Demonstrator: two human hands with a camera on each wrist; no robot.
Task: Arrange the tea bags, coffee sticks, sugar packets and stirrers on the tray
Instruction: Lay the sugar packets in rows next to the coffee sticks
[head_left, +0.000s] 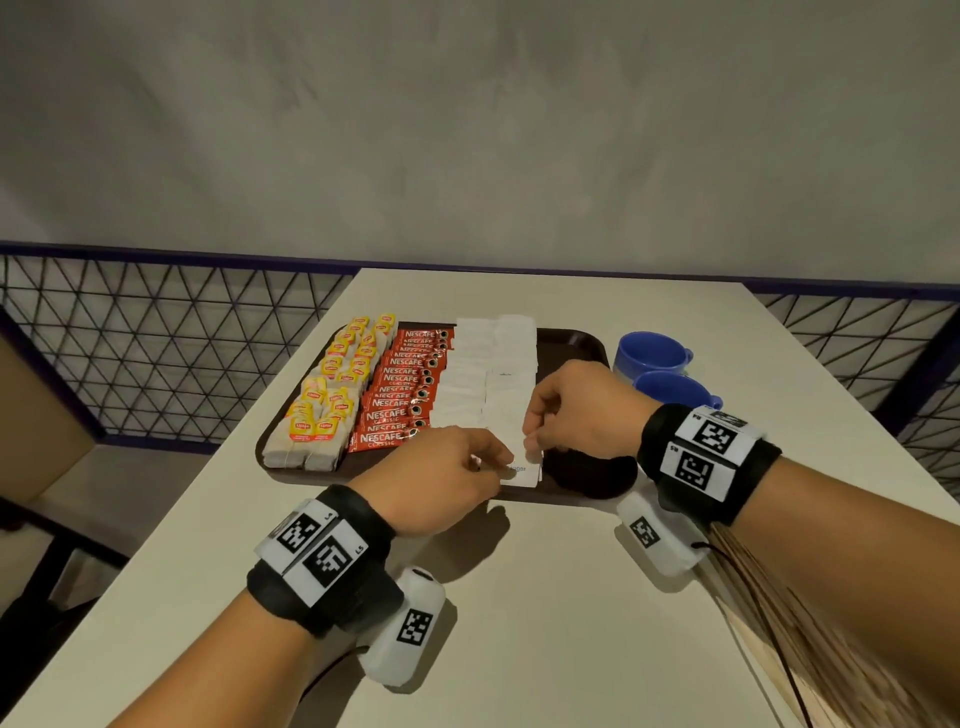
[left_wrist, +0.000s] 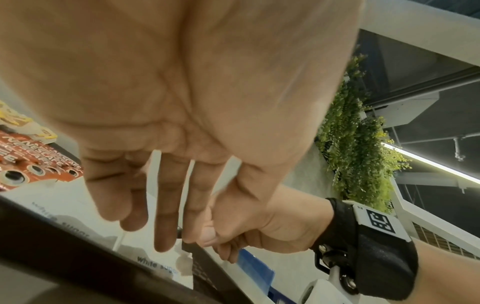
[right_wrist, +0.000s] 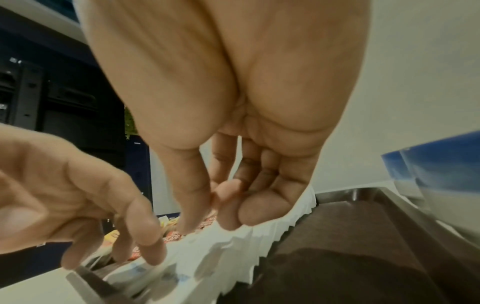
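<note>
On the tray (head_left: 582, 340), left to right, we see tea bags (head_left: 332, 395), coffee sticks (head_left: 405, 395), then sugar packets (head_left: 493, 384) in overlapped rows. Left hand (head_left: 441, 483) lies relaxed, fingertips on the nearest packets; right hand (head_left: 576, 410) pinches a packet's edge. Risk, we judge: nudging the loose white rows askew or onto the coffee. Stirrers not seen on the tray.

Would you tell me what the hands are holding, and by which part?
The right hand pinches a sugar packet by its right edge; the left hand touches the nearest packet's corner.
</note>
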